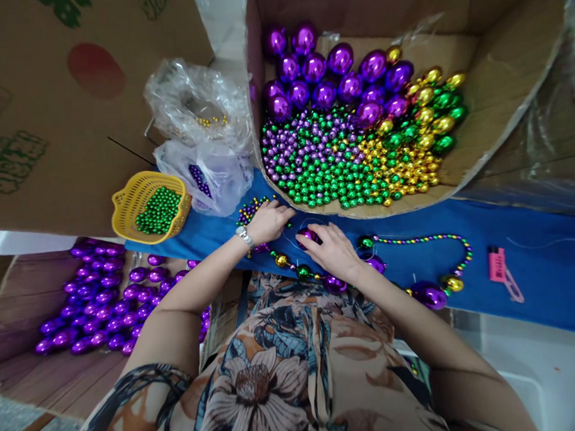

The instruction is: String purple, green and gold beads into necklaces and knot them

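- While the right hand (336, 251) is gripping a purple ball (309, 237) between thumb and fingers, that ball is sitting over the blue cloth (484, 218), near the box (509, 75).
- The ball is looking slick, so an even, light hold is probably serving better than a hard squeeze.
- The left hand (269, 222) is staying useful, I judge, by steadying close by; its fingers are curling, but whether they are holding anything I cannot tell.
- The strand (303, 271) is running beneath the right wrist, so lifting that arm clear is likely preventing snags.
- Small beads (248, 211) are lying just beside the left hand; gentle movements are best avoiding a scatter.
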Demonstrator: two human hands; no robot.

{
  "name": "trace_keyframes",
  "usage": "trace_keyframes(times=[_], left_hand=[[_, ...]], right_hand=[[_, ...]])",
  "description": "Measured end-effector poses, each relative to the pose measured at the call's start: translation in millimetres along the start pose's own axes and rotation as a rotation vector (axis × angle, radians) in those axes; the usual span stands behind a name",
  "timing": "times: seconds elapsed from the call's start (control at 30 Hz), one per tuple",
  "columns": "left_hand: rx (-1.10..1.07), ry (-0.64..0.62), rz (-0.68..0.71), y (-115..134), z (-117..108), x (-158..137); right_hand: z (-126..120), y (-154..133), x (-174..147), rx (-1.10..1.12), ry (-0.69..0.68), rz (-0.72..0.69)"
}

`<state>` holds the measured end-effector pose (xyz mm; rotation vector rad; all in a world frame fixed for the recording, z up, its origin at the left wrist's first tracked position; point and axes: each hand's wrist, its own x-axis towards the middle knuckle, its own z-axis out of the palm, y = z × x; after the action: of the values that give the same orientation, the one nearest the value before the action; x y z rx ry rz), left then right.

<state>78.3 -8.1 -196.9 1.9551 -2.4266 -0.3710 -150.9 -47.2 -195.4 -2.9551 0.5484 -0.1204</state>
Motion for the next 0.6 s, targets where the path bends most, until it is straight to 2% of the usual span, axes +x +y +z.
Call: trace_keyframes(times=[0.3, 0.43, 0.6], left_hand=[[-0.056, 0.12, 0.006, -3, 4, 0], [-0.093, 0.212, -0.028, -1, 3, -2], [-0.343, 0.357, -0.014, 4, 0, -12]], right_hand=[[2, 1, 0, 0.004, 0.006, 0.01], [3, 1, 0, 0.013, 0.014, 0.007], [4, 3, -1, 0.024, 0.048, 0.01]])
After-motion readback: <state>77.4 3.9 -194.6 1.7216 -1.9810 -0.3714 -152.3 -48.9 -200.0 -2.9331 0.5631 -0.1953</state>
